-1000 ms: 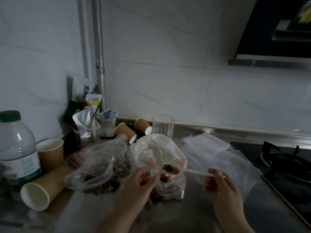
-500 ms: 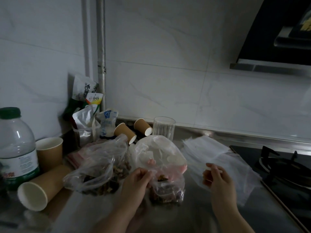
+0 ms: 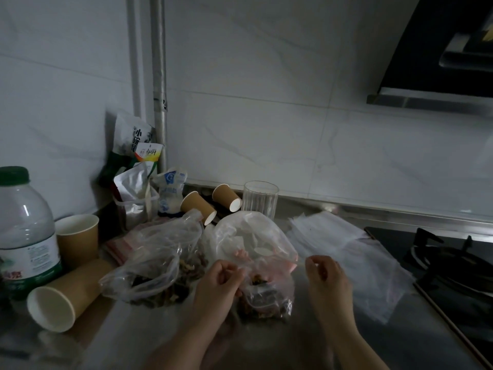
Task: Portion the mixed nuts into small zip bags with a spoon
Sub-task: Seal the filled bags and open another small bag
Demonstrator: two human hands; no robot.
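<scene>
Plastic bags of nuts on a dim steel counter, both hands at the small one.

Far left stands a water bottle (image 3: 25, 231) with a green cap, then an upright paper cup (image 3: 77, 237) and another cup on its side (image 3: 62, 300). Right of them slumps the large bag of mixed nuts (image 3: 153, 265). The left hand (image 3: 218, 285) has its fingers curled, pinching the left edge of the small zip bag (image 3: 264, 292), which sits on the counter partly filled with nuts. The right hand (image 3: 326, 279) is curled at the bag's right side; it seems to pinch something thin and pale, but whether that is the spoon I cannot tell. Further right lies a stack of empty bags (image 3: 354, 260), then the gas hob (image 3: 448, 265).
</scene>
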